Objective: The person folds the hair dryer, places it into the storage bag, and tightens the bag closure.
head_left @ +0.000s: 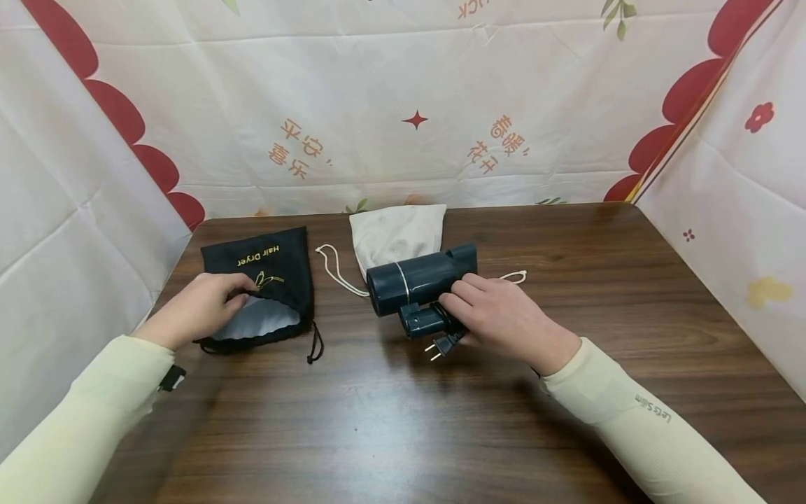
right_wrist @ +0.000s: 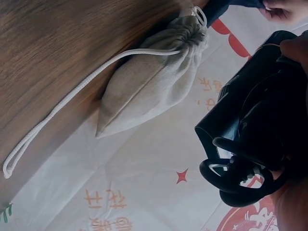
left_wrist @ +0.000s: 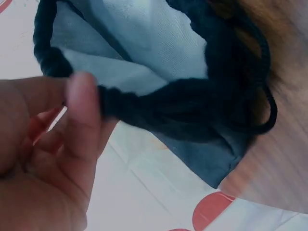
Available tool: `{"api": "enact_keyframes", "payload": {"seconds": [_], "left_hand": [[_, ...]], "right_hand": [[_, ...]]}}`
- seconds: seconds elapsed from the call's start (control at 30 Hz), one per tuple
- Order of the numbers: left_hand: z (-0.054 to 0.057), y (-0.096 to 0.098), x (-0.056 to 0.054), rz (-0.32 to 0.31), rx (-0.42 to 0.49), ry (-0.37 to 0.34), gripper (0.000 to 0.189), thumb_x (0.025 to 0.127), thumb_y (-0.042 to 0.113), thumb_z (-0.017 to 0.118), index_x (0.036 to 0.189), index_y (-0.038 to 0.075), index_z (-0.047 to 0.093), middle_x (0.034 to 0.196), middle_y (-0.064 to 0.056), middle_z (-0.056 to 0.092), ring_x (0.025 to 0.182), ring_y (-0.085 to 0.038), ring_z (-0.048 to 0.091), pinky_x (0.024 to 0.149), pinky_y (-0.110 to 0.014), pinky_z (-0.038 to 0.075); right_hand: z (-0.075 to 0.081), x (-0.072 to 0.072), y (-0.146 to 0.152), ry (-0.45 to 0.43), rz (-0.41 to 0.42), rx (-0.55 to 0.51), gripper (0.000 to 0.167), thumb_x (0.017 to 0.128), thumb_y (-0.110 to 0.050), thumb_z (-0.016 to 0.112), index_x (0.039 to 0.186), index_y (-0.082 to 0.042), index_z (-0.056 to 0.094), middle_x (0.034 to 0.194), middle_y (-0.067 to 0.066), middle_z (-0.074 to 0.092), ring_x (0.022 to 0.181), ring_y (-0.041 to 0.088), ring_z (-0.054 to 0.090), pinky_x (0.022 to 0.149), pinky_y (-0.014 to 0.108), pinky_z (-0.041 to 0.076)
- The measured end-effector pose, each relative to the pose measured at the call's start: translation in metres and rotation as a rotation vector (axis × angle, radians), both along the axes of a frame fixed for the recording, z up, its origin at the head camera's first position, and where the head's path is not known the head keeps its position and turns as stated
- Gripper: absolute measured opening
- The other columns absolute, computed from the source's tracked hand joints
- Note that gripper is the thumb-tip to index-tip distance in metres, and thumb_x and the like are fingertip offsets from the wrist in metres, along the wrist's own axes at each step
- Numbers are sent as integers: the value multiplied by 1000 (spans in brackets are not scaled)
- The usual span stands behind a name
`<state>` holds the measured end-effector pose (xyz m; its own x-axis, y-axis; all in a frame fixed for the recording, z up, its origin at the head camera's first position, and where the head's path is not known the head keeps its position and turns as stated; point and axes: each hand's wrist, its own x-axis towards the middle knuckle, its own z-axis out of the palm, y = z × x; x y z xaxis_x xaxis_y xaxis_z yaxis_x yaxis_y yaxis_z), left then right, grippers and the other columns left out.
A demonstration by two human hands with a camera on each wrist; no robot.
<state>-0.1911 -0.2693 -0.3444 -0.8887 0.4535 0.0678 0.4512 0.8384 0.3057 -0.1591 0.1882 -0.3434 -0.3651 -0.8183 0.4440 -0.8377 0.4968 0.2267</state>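
My left hand pinches the gathered rim of a black drawstring bag lettered "Hair Dryer". The bag's mouth gapes toward me, showing a pale grey lining in the left wrist view. In my right hand is a dark teal hair dryer, gripped at its folded handle with the barrel lying sideways. A two-pin plug pokes out below that hand. Its bundled black cord shows in the right wrist view. The dryer is to the right of the bag, apart from it.
Behind the dryer lies a white drawstring pouch, partly covered by it in the head view, its cord loops spread to both sides. The brown wooden table is enclosed at the back and sides by printed white cloth.
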Motion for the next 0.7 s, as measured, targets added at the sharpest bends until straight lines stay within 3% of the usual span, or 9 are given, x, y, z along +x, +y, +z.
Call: {"api": "enact_keyframes", "payload": {"seconds": [0.3,0.7], "left_hand": [[8,4,-1,54,25,88,14,96,12,65,109,6,70,92,-4,70,71,-18,56,67,-39,47],[8,19,-7,71,76,38,11,100,13,60,106,7,66,78,-3,60,63,-18,50,60,-36,43]], "right_hand": [[3,5,-3,3,-6,22,52,67,-30,92,102,-7,60,84,2,51,76,19,50,62,32,49],[2,4,-10,15,-8,10,53,67,-32,92,102,-8,60,85,2,52,77,19,51,61,32,50]]}}
